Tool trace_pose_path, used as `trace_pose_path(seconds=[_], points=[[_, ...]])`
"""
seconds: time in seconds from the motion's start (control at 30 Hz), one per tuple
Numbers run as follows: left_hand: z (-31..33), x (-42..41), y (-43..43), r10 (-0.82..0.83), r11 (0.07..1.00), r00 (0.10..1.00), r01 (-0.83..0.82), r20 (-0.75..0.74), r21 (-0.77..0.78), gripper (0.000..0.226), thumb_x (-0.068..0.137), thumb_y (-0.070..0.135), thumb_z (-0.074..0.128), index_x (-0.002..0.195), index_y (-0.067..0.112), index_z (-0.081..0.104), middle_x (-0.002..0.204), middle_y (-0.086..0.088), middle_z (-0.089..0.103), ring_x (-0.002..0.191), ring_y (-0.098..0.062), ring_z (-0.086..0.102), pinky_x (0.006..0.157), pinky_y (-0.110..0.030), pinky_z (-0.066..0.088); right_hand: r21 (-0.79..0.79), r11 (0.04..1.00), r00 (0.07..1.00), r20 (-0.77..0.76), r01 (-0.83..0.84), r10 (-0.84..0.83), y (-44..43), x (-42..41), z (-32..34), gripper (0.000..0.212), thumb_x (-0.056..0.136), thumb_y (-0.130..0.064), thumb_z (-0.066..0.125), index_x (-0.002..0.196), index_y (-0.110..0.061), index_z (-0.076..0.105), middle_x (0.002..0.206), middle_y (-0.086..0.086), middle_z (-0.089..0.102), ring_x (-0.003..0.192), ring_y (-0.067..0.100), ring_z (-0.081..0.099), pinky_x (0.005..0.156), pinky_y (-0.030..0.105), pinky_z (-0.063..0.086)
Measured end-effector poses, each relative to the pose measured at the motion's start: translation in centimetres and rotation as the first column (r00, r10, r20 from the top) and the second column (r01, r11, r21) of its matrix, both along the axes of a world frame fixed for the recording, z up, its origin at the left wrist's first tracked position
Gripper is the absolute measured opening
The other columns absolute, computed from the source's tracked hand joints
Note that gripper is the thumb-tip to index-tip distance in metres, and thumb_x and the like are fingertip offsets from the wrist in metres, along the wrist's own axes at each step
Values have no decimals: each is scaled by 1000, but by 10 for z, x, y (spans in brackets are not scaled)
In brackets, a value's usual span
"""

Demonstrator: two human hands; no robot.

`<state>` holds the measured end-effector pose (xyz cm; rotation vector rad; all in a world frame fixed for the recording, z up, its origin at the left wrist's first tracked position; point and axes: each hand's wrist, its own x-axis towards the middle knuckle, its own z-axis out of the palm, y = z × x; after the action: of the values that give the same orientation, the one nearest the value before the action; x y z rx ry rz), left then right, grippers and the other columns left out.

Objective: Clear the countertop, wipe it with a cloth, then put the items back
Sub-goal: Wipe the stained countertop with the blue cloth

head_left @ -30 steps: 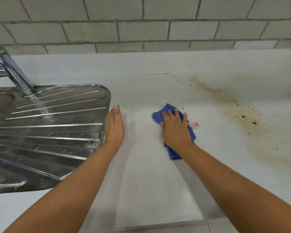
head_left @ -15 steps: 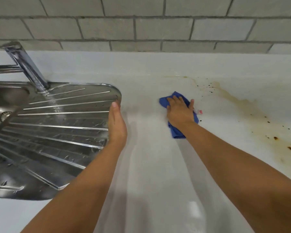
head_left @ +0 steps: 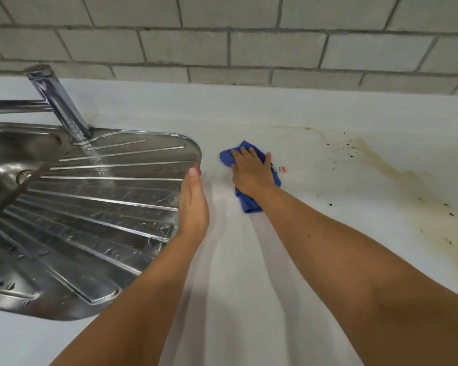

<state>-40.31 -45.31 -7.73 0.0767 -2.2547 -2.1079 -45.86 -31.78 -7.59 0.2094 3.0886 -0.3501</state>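
A blue cloth (head_left: pixel 246 203) lies flat on the white countertop (head_left: pixel 249 273), just right of the drainboard. My right hand (head_left: pixel 251 170) presses down on it with fingers spread, covering most of it; a small white and red tag (head_left: pixel 282 169) sticks out at its right side. My left hand (head_left: pixel 193 204) rests edge-on along the right rim of the steel drainboard (head_left: pixel 90 207), fingers straight and together, holding nothing.
A steel sink bowl (head_left: pixel 13 159) and a chrome tap (head_left: pixel 56 101) are at the left. Brown stains and dark specks (head_left: pixel 386 167) run across the countertop at the right. A grey tiled wall (head_left: pixel 228 48) stands behind.
My right hand has pushed the blue cloth away from me, toward the wall and slightly left. My left hand has stayed against the drainboard rim.
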Motion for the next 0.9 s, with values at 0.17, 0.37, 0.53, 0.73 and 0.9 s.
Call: trace_pose_path(seconds=[0.17,0.37,0.53,0.73,0.9], points=[[3,2,3,-10,1000,1000,10,2,-11,52,99,48,21,139,22,43,143,6,44,131,-5,38,104,-18,22,21,986,983,73,167,-168,48,36,3,65,97,-55,12,151,-20,3,159,5,-2,146,25,-7,113,56,-8],[20,-4,47,-105,956,988,68,-115,-284,47,101,38,23,138,16,42,144,-1,40,134,-15,33,108,-23,21,-193,973,974,213,124,-82,66,71,33,61,98,-51,10,150,-22,-6,158,1,-12,145,25,-14,114,53,-9],[20,-9,146,-370,586,929,248,18,-771,51,102,35,22,147,11,23,157,-11,14,145,-26,8,118,-41,7,-30,975,953,220,219,-207,116,111,53,60,101,-42,17,150,-16,-5,158,6,-12,146,25,-11,116,47,-2],[-9,-2,125,-515,232,856,198,53,-952,54,101,36,21,150,15,8,158,-6,-2,146,-25,-4,117,-42,4,-43,975,872,458,219,-176,138,157,42,57,103,-33,15,149,-5,-2,157,12,-12,146,27,-6,119,41,9],[-4,-72,68,-405,250,908,226,111,-942,55,101,36,24,150,16,9,158,-10,-4,145,-28,-6,117,-44,2,-31,967,857,471,252,-208,131,163,50,49,104,-20,14,148,-1,5,156,18,-13,145,33,-9,117,39,5]])
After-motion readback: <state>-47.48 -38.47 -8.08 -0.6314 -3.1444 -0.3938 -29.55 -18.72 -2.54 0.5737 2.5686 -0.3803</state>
